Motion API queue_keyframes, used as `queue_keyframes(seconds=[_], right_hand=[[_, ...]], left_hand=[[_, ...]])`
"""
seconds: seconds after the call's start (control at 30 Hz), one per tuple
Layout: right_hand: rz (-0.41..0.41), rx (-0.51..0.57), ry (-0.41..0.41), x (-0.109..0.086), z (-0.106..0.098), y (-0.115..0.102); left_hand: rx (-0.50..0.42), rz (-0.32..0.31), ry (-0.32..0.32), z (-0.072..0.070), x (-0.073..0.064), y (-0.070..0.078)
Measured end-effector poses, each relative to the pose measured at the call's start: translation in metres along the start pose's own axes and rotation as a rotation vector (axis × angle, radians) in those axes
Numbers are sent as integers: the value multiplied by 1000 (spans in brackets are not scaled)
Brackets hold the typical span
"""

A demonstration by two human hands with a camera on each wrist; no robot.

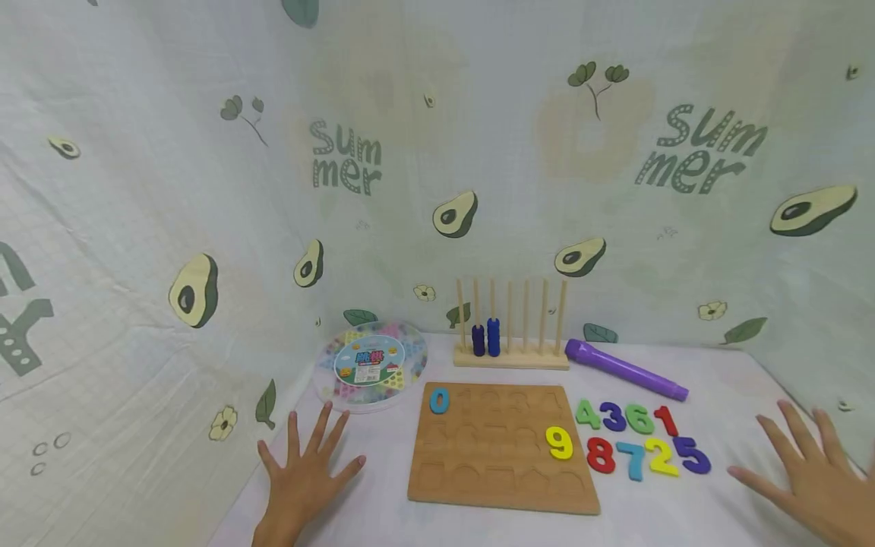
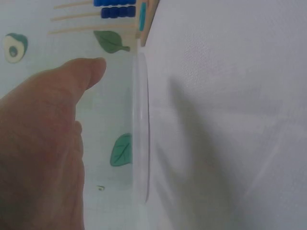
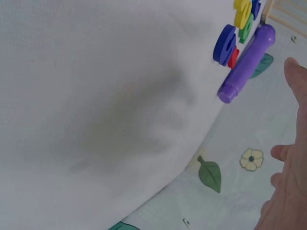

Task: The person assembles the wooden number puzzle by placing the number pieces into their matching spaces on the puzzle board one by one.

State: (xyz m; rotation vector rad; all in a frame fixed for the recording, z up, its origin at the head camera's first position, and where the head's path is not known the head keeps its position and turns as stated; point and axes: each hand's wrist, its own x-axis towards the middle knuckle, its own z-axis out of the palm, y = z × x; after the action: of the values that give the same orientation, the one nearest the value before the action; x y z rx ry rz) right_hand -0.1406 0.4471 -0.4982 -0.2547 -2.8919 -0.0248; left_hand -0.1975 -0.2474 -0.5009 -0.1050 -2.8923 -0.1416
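Note:
My left hand (image 1: 304,479) hovers with spread fingers over the table, left of a wooden number board (image 1: 492,490); it holds nothing. On the board lie a blue 0 (image 1: 440,400) at the top left and a yellow 9 (image 1: 559,443) at the right of the middle row. My right hand (image 1: 813,471), fingers spread and holding nothing, is over the table's right side. Between the board and this hand lie several loose numbers, among them a red 8 (image 1: 601,455), a light blue 7 (image 1: 632,460) and a purple-blue 5 (image 1: 692,455), the nearest to it.
Behind the board stands a wooden peg rack (image 1: 513,363) with dark blue beads on two rods. A purple tube (image 1: 625,370) lies right of it. At the back left is a round clear-lidded game box (image 1: 370,361). Printed cloth (image 1: 506,152) hangs behind and at the sides.

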Motion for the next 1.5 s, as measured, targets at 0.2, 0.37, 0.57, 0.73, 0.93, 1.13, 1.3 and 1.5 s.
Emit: queue_keyframes(seconds=[0.2, 0.37, 0.57, 0.73, 0.93, 1.13, 1.3, 1.5], right_hand=[[15, -18, -30, -5, 3, -1], [0, 23, 16, -2, -3, -8], [-103, 105, 84, 12, -17, -21], [-133, 164, 53, 27, -22, -31], [-171, 226, -11, 41, -17, -35], [-209, 262, -50, 52, -9, -40], [-225, 274, -75, 57, -4, -45], [-241, 267, -88, 68, -4, -49]], left_hand=[[-13, 21, 12, -5, 3, 3], [-128, 34, -19, -5, 10, 11], [-309, 70, -30, 5, 19, 33], [-441, 134, 8, 13, 31, 53], [-570, 175, -5, 23, 40, 71], [-531, 163, -80, 34, 43, 76], [-516, 184, -104, 42, 39, 73], [-531, 252, -80, 53, 38, 68]])
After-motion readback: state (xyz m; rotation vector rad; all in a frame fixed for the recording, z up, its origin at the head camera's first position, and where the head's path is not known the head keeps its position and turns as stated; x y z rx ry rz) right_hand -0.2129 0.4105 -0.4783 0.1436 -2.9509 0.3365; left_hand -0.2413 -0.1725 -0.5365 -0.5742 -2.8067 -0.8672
